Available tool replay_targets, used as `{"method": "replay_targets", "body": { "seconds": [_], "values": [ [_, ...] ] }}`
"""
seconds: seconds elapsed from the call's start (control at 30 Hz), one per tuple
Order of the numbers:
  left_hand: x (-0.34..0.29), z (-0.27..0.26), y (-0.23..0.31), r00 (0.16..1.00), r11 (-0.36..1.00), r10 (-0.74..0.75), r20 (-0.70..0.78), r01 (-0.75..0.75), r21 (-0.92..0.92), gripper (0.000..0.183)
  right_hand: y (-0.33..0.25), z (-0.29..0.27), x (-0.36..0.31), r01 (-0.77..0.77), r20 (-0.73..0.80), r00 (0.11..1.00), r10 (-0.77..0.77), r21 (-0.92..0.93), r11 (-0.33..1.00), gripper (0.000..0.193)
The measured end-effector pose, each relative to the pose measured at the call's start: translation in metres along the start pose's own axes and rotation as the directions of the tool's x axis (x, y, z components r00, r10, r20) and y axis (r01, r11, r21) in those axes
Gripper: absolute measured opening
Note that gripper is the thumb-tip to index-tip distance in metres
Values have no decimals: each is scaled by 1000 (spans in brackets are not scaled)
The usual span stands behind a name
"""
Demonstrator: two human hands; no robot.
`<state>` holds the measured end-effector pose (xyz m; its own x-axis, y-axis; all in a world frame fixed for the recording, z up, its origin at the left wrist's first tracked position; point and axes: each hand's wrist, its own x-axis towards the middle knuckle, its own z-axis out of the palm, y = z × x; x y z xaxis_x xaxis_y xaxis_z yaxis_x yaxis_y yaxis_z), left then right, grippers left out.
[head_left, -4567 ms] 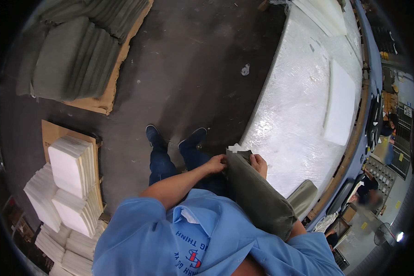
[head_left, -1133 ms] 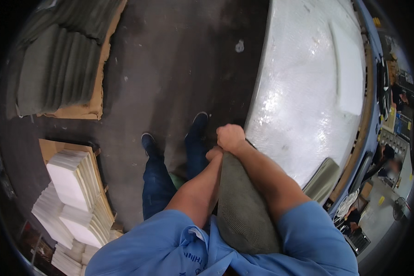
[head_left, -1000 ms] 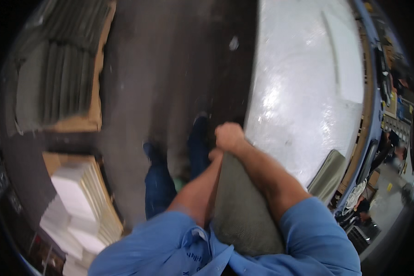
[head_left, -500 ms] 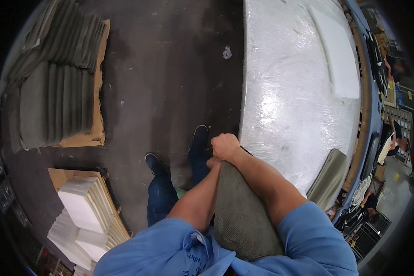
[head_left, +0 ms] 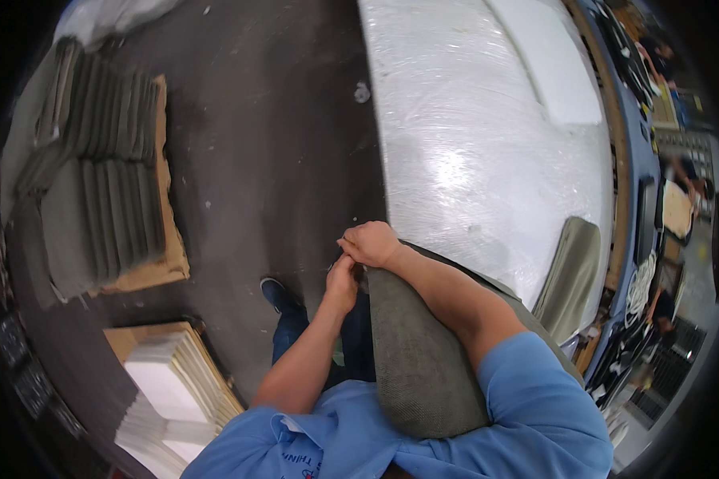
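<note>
An olive-grey woven fabric cushion (head_left: 423,359) is clamped against my body under my right forearm. My right hand (head_left: 371,243) is closed at its far end, by the edge of the cover. Just below, my left hand (head_left: 341,279) is closed too, its fingertips meeting the right hand's fingers at that same edge. The exact grip of the left fingers is partly hidden. Part of the cushion shows beyond my right forearm, over the table's near corner. Another olive-grey cushion (head_left: 569,275) lies on the plastic-wrapped table (head_left: 447,104) to the right.
A white foam slab (head_left: 555,64) lies at the table's far right. On the left stand stacked olive-grey cushions (head_left: 108,215) on cardboard and a box of white foam pieces (head_left: 164,375). Crumpled plastic (head_left: 363,93) lies on the dark floor. People work beyond the blue bench (head_left: 633,144).
My left forearm has swung outward to the left, and the left hand sits more plainly beside the right. The cushion is turned, showing more beyond my right arm. The whole view has shifted.
</note>
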<state>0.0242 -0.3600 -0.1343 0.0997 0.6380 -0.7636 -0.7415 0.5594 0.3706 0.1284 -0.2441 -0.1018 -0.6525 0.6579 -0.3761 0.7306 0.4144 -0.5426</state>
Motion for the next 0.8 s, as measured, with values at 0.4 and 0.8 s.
{"method": "replay_targets", "body": {
  "seconds": [0.4,0.8],
  "values": [
    [5,115,71,877,-378,-106,469,-472,797,47,92,-95,-163,-444,297,857,421,11,896,47],
    [18,196,12,748,-531,-89,658,-594,604,26,115,-87,-223,-615,32,784,619,173,770,44]
  ]
}}
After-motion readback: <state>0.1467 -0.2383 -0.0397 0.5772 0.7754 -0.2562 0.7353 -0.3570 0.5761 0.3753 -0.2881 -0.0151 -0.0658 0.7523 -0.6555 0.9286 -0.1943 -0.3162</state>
